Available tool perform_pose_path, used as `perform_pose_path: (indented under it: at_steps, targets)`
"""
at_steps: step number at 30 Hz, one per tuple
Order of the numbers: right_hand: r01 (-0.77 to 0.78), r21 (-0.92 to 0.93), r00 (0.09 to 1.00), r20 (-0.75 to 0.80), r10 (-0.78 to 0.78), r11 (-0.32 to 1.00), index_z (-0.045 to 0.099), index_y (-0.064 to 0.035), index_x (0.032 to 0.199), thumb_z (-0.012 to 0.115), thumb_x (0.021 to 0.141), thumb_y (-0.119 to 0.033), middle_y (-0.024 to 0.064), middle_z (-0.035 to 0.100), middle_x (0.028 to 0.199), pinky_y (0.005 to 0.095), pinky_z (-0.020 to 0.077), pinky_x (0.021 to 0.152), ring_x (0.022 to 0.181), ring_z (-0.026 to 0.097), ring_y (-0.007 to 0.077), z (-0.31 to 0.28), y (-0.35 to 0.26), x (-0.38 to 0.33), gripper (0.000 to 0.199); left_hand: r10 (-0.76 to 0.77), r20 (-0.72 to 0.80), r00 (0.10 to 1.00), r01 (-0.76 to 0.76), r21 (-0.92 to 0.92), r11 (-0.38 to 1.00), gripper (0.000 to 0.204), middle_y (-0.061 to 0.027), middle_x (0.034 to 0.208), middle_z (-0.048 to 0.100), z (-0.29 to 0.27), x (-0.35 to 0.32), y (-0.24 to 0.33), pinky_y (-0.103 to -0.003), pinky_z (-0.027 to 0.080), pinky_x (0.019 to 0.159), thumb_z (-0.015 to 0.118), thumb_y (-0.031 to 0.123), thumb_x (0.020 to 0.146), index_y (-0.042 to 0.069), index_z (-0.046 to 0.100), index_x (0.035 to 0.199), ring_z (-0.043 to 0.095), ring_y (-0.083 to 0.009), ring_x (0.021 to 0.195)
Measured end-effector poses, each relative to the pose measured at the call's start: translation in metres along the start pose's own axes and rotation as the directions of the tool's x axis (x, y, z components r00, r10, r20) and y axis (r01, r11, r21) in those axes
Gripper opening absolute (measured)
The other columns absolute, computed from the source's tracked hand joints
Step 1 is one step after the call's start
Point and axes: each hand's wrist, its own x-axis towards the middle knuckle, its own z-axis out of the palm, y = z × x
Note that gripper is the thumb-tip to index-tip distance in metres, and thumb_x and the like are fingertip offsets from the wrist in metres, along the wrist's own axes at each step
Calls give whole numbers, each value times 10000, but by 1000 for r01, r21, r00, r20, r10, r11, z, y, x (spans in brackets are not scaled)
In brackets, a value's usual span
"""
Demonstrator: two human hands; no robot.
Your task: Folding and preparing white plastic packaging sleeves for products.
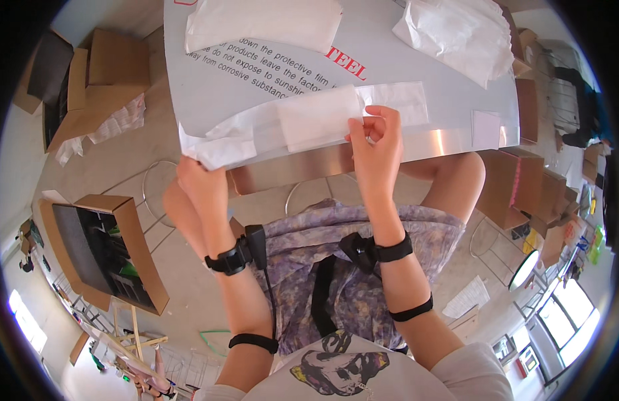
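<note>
A long, translucent white plastic bag (229, 132) lies along the near edge of a grey-filmed metal-edged tabletop (449, 100). On or inside it is a flat white folded sheet (321, 119); I cannot tell which. My left hand (201, 184) is closed on the bag's crumpled left end at the table's edge. My right hand (377, 144) is at the sheet's right edge, thumb and curled fingers closed on it. To the right of that hand, the bag's clear end extends flat.
A white stack (266, 23) and a pile of white bags (456, 37) lie at the far side. A small pale card (486, 128) is at the right edge. Open cardboard boxes (115, 80) stand left, with more boxes (510, 187) right. My knees are under the table edge.
</note>
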Motion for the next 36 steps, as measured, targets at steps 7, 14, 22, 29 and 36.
perform_pose_path:
  at_steps: [7,14,22,29,36]
  targets:
    - [70,-142,997,-14,-72,987,456,-38,1157,649,898,-48,105,637,796,340,499,653,693,618,199,-9,12,-2,324,-167,73,983,154,158,975,389,-107,1033,717,-26,-8,16,-377,504,819,690,340,824,90,684,1121,678,-305,986]
    - [107,-277,994,-5,-113,955,433,-38,1178,675,871,-32,103,606,752,361,503,636,665,619,232,-10,17,1,392,-128,66,990,106,267,958,380,-126,1011,695,-22,-10,15,-366,497,813,704,333,826,46,680,1074,671,-291,968]
    - [121,-295,992,-4,-128,948,435,-32,1178,686,855,-28,96,605,733,371,503,624,653,621,244,-9,18,1,409,-28,35,999,18,265,964,341,-90,986,689,-21,-8,10,-374,491,800,704,361,818,67,697,991,648,-271,940]
    - [110,-322,993,8,-114,940,434,-36,1183,686,852,-40,97,605,736,374,501,625,658,622,251,-9,18,1,417,49,62,997,-66,316,947,262,-17,1047,693,-27,-10,11,-369,499,801,676,372,844,150,710,981,658,-248,961]
    - [80,-368,997,12,-81,927,431,-39,1196,712,841,-65,90,597,760,388,494,636,676,616,250,-13,14,-1,453,-8,65,998,-11,294,956,330,-57,1153,662,-31,-12,9,-392,498,848,704,256,830,120,652,1127,616,-272,1066]
